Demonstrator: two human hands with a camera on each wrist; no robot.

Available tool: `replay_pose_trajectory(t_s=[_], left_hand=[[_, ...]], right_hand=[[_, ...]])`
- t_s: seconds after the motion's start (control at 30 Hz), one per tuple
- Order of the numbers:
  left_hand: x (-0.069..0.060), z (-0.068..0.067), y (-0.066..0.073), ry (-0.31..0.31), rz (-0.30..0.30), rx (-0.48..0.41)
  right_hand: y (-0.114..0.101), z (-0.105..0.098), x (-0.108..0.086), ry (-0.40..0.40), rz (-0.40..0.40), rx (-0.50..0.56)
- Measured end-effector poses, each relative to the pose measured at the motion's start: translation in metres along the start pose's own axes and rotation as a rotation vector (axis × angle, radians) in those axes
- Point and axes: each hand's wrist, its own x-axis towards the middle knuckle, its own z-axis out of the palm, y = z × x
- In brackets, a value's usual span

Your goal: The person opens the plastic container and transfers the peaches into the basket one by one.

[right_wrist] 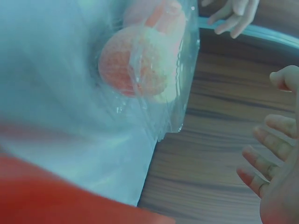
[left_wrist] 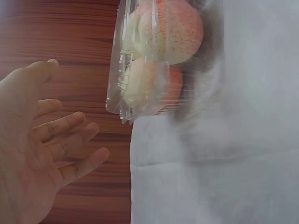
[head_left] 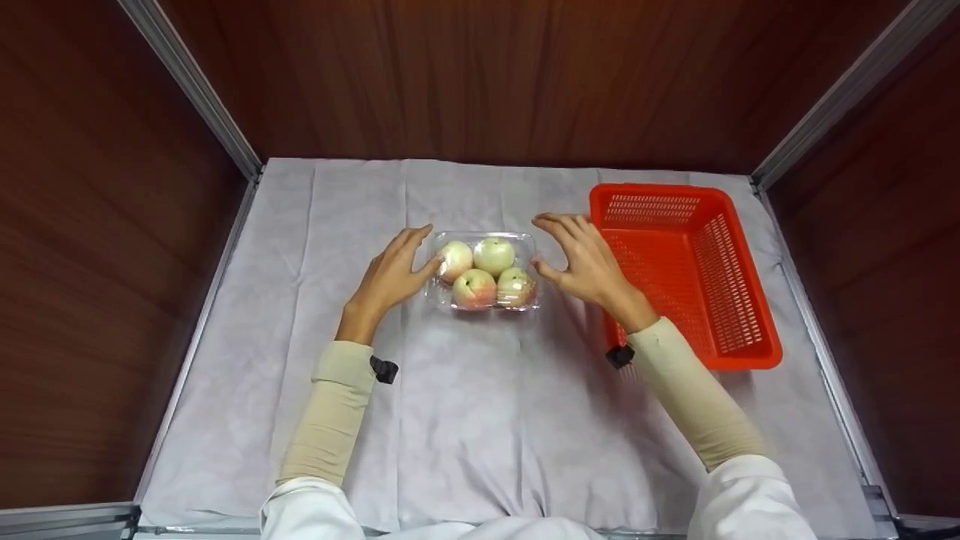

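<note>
A clear plastic clamshell box [head_left: 486,306] with several pale green and pink peaches [head_left: 475,289] inside lies on the cloth between my two hands. Its lid looks closed. On the box's left side is my left hand [head_left: 392,276], fingers spread and thumb reaching toward the box edge. My right hand [head_left: 587,264] hovers at the other side with fingers extended and thumb near the right edge. Both wrist views show a gap between the palms and the box, and neither hand holds anything.
A red plastic basket [head_left: 766,330] with slotted walls stands on the right, partly behind the right forearm. Light grey cloth [head_left: 450,420] covers the table. Dark wood-grain panels [head_left: 480,82] with metal frame edges enclose the back and both sides.
</note>
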Motion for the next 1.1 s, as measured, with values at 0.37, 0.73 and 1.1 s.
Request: replay_pose_trajectory(t_s=[0.37, 0.73, 1.1], left_hand=[[-0.005, 0.009, -0.011, -0.038, -0.065, -0.03], [-0.011, 0.019, -0.019, -0.104, -0.131, -0.13], [-0.018, 0.034, -0.021, -0.173, -0.186, -0.231]], right_hand=[[-0.008, 0.011, -0.001, -0.044, 0.015, 0.02], [-0.014, 0.024, -0.005, -0.053, 0.011, 0.038], [-0.022, 0.04, -0.008, -0.098, 0.023, 0.058]])
